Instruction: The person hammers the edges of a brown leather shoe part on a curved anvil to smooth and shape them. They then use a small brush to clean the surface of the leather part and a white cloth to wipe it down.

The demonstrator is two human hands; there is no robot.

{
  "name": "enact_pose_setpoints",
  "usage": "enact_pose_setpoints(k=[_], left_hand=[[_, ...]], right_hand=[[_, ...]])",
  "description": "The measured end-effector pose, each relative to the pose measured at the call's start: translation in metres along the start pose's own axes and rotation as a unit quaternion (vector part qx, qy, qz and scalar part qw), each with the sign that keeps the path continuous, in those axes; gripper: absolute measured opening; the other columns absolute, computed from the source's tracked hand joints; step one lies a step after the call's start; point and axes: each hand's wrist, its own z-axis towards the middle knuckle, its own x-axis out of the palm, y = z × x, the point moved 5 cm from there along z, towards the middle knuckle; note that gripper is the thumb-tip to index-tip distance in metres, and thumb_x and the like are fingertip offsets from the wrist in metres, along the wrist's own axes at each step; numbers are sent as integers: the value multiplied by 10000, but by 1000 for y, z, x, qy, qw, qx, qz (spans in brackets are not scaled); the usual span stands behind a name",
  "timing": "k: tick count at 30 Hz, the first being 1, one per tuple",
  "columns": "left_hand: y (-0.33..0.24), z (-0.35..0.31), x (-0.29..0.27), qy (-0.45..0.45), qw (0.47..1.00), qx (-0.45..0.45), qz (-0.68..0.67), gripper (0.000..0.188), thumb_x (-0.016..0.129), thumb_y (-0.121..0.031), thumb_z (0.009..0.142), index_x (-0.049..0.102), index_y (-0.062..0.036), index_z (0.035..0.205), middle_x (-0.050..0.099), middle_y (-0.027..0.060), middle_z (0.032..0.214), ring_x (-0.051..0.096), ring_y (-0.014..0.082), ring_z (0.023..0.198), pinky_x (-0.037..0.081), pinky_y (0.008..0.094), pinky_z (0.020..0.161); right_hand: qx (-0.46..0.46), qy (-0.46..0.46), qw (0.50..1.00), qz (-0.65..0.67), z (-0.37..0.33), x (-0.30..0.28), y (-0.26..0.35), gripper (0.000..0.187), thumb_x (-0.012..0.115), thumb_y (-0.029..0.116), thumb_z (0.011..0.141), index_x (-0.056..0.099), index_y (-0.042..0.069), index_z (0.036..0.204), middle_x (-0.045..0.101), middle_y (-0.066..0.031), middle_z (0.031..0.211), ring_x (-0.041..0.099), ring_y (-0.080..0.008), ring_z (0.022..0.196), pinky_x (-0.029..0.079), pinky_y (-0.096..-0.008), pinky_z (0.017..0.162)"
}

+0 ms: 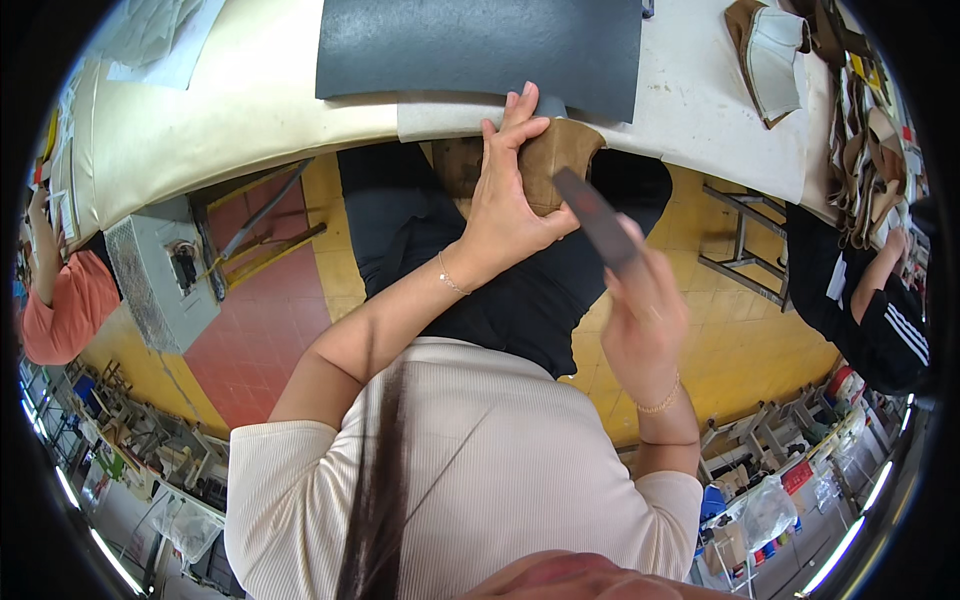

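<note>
Spanning the upper part of the view, from ten o'clock round to two o'clock, the cream-covered desk [250, 110] is the largest thing here. On it at twelve o'clock lies a big dark grey sheet [480, 45], its lower edge reaching almost to the desk's edge. At two o'clock a heap of tan and white leather pieces [775, 50] sits on the desk, with more stacked further out toward the rim. Below the desk at nine o'clock stands a grey metal box [160, 275] on the red and yellow tiled floor [270, 330]. A person in an orange top [65, 300] is at nine o'clock, and another in a black striped sleeve [870, 310] at three o'clock.

Just above the centre, the tan leather piece [560, 160] rests against the desk's edge over the wearer's dark lap. The left hand [505, 200] covers its left half, fingers stretched flat up over the desk's edge and thumb pressing the leather, so much of the piece is hidden. The right hand [640, 320], toward four o'clock, is closed round a flat dark tool [595, 215] whose tip lies across the leather's right side.
</note>
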Motion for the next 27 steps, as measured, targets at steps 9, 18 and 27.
enact_pose_setpoints(k=[9,18,27], left_hand=[[0,-1,0,-4,1000,5,5,898,890,-278,687,320,-89,1355,208,223,1618,143,407,1517,31,605,1200],[0,-1,-1,1,1000,1,15,916,894,-271,677,320,-89,1367,209,220,1619,144,403,1517,35,593,1206],[-2,-1,0,-1,1000,4,10,869,860,-216,687,331,-89,1364,226,208,1618,171,405,1511,53,595,1205]], right_hand=[[-2,57,990,-126,1,16,-6,652,701,7,837,529,167,1445,582,-55,833,583,-196,624,486,-323,526],[10,59,993,-104,0,16,-9,639,688,22,858,516,169,1456,567,-54,819,566,-196,607,477,-330,511],[4,52,993,-101,-3,17,-14,545,673,87,910,533,129,1435,549,-41,791,552,-171,589,469,-308,510]])
